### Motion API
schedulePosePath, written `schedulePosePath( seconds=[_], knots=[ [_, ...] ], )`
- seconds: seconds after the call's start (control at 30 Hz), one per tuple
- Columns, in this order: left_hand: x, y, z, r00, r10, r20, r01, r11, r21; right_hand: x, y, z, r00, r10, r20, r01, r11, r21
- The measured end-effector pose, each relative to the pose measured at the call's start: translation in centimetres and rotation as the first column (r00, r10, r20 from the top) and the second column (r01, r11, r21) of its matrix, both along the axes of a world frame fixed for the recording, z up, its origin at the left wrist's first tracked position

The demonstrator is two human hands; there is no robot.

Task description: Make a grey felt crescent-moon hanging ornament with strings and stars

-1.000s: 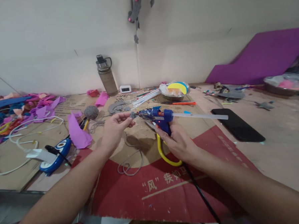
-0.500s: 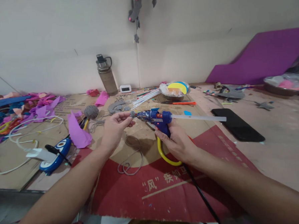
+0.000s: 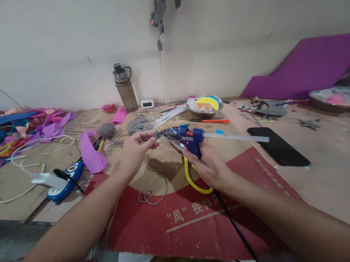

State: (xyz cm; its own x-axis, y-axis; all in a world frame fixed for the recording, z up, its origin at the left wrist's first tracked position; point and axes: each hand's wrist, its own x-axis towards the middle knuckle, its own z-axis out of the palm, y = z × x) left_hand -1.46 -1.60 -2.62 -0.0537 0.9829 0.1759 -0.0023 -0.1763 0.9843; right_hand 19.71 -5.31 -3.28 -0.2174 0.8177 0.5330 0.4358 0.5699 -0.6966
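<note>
My right hand (image 3: 213,164) is wrapped round the handle of a blue hot glue gun (image 3: 190,138), whose nozzle points left. A long translucent glue stick (image 3: 236,137) sticks out of its back end. Between thumb and fingertips, my left hand (image 3: 139,148) pinches a small grey felt piece (image 3: 157,134), close to the nozzle tip. Grey yarn (image 3: 153,196) lies in loops on the cardboard below. Under the glue gun are yellow-handled scissors (image 3: 192,181), partly hidden by my right hand.
A red and brown cardboard sheet (image 3: 139,234) covers the table's middle. On the right lies a black phone (image 3: 278,146). A bottle (image 3: 126,88), a grey yarn ball (image 3: 107,130) and a metal bowl (image 3: 205,113) stand farther back. Left are felt scraps (image 3: 53,129) and a blue power strip (image 3: 66,183).
The glue gun in my right hand has shifted slightly right, and its nozzle is now a little apart from the grey felt piece. My left hand has barely moved and keeps its pinch.
</note>
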Motion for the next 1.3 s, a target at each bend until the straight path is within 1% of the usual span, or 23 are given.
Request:
schedulePosePath(
  seconds=[0.2, 0.27, 0.43, 0.63, 0.93, 1.17, 1.3],
  knots=[
    [0.04, -0.04, 0.05, 1.0, -0.001, -0.006, 0.002, 1.0, 0.006, 0.15, 0.07, -0.67, 0.998, -0.041, 0.046, 0.043, 0.998, -0.037],
    [0.04, 0.03, 0.04, 1.0, 0.003, -0.001, -0.003, 1.0, 0.011, 0.19, 0.03, -0.8, 0.997, -0.037, 0.063, 0.039, 0.998, -0.042],
    [0.1, 0.06, 0.15, 1.0, 0.017, 0.006, -0.017, 1.0, 0.003, 0.19, -0.17, -0.46, 0.999, 0.013, 0.047, -0.012, 1.0, -0.02],
    [0.15, -0.11, 0.31, 1.0, 0.016, 0.011, -0.016, 1.0, 0.009, 0.23, -0.28, -0.17, 0.999, -0.016, 0.039, 0.019, 0.997, -0.071],
    [0.1, -0.11, 0.19, 1.0, 0.017, 0.008, -0.017, 1.0, 0.005, 0.23, -0.31, -0.06, 1.0, -0.006, -0.011, 0.005, 0.999, -0.045],
    [0.11, -0.09, 0.19, 1.0, 0.013, 0.011, -0.014, 1.0, 0.023, 0.26, -0.33, -0.03, 1.0, 0.001, 0.011, -0.001, 0.999, -0.048],
    [0.14, -0.16, 0.34, 1.0, 0.008, 0.013, -0.009, 1.0, 0.024, 0.34, -0.34, -0.26, 0.999, -0.003, 0.043, 0.007, 0.997, -0.078]
  ],
)
